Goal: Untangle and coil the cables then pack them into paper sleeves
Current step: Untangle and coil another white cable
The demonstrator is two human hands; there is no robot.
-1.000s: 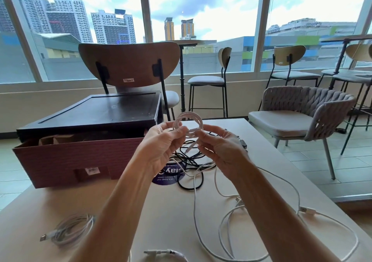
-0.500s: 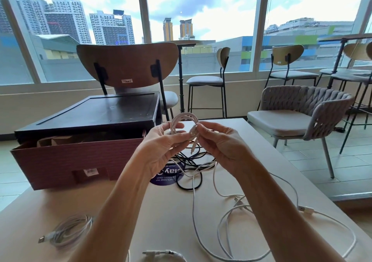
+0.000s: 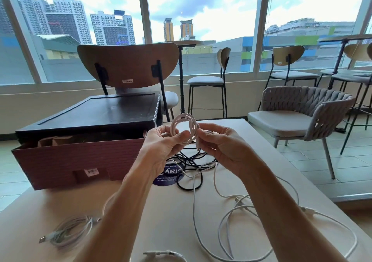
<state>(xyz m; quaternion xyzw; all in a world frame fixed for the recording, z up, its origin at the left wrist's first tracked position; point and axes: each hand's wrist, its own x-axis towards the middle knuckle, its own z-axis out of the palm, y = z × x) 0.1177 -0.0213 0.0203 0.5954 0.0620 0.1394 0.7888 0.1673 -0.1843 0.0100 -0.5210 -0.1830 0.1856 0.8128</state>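
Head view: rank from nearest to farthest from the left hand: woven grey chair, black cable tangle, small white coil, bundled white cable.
1. small white coil, held in the left hand.
2. black cable tangle, on the table beneath.
3. bundled white cable, table's near left.
4. woven grey chair, far right.

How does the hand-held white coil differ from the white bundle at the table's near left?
The coil is raised, gripped by left hand and right hand; the bundle lies untouched on the table. The coil is a tight ring; the bundle sprawls looser. Both are white.
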